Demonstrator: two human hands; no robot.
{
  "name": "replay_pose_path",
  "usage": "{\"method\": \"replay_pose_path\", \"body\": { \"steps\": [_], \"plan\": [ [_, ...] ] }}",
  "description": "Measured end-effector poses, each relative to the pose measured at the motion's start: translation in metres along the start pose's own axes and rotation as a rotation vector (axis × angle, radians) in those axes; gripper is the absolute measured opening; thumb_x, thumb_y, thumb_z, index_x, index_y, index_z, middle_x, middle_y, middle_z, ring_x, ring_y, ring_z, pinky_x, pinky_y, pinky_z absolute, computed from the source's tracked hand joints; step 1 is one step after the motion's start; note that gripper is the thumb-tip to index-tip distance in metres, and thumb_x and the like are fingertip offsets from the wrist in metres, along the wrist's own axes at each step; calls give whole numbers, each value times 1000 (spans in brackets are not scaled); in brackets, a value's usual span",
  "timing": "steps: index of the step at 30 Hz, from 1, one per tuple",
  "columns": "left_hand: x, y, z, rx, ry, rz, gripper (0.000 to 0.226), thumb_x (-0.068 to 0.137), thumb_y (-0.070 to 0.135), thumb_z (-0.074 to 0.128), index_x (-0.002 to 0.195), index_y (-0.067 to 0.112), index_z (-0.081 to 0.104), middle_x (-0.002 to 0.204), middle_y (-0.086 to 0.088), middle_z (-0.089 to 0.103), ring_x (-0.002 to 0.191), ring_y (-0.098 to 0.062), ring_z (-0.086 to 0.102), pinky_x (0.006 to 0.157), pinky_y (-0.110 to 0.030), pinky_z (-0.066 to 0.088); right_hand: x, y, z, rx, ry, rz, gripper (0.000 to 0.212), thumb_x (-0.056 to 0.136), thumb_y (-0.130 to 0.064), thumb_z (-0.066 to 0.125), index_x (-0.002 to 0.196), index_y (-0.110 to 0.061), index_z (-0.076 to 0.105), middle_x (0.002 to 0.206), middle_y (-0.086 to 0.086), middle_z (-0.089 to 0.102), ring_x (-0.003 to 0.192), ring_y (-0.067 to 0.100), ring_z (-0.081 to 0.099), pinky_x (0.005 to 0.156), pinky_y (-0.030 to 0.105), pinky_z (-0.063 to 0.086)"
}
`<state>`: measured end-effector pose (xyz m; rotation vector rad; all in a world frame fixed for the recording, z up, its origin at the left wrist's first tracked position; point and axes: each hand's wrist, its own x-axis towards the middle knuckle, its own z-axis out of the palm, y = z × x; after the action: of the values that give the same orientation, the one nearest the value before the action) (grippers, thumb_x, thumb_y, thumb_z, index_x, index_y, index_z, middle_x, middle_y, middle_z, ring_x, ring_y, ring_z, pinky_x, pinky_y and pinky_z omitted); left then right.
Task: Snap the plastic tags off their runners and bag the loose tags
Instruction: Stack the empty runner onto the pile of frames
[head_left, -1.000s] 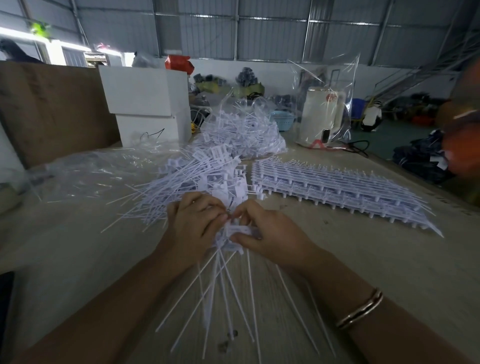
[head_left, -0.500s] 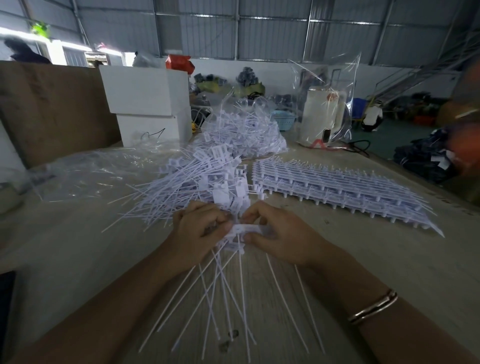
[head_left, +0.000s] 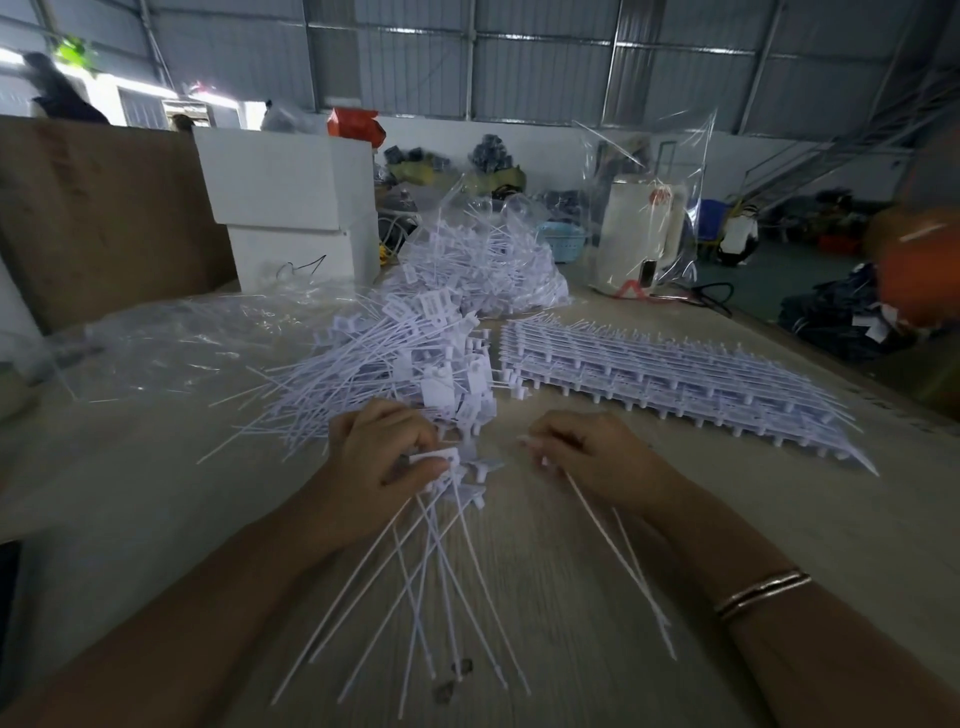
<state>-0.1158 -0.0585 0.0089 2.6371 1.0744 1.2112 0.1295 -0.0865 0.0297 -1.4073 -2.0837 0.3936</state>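
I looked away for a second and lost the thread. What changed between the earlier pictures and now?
The hands, pressed together before, have pulled apart. The right hand moved right, pinching a thin strip it has separated. The left hand stayed put, gripping the bunch of tags, its tails fanned toward the camera. The loose pile, runner stack and bags did not move.

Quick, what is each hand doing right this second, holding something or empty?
Left hand: closed on a bunch of white tags, tails fanning toward the person.
Right hand: pinching a couple of separated tags.
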Motion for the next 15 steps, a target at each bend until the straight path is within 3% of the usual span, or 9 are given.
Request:
{"method": "replay_pose_path", "body": {
  "steps": [4,7,9,11,15],
  "plan": [
    [7,6,0,97,62,-77,42,80,52,37,99,25,64,105,21,51,106,-2,39,81,-28,17,0,-11,11,-153,16,-104,22,88,-40,59,106,-29,57,86,-20,54,70,-3,51,59,12,34],
    [12,13,5,11,81,-57,47,85,45,30,90,21,70,97,19,59,103,-7,44,89,-35,27,6,-31,26,-184,63,-216,34,86,-39,64,113,-21,52,89,-11,57,69,5,50,53,7,28],
    [12,15,7,-95,-48,-117,58,81,55,30,89,18,73,96,21,59,107,-11,47,96,-40,29,7,-39,30,-147,78,-245,35,86,-39,63,112,-19,51,94,-4,62,73,8,54,55,12,34],
    [13,13,7,-140,-139,-100,60,78,59,35,86,14,74,95,11,64,106,-18,51,95,-48,34,5,-40,28,-82,59,-240,32,86,-39,63,109,-19,52,97,-4,63,81,12,58,62,23,43],
    [12,12,2,-106,-41,-161,52,74,59,41,84,20,73,88,26,58,103,-10,47,93,-46,34,1,-29,14,-81,23,-188,24,85,-35,65,101,-18,59,92,-2,63,79,13,56,69,34,47]
  ]
}}
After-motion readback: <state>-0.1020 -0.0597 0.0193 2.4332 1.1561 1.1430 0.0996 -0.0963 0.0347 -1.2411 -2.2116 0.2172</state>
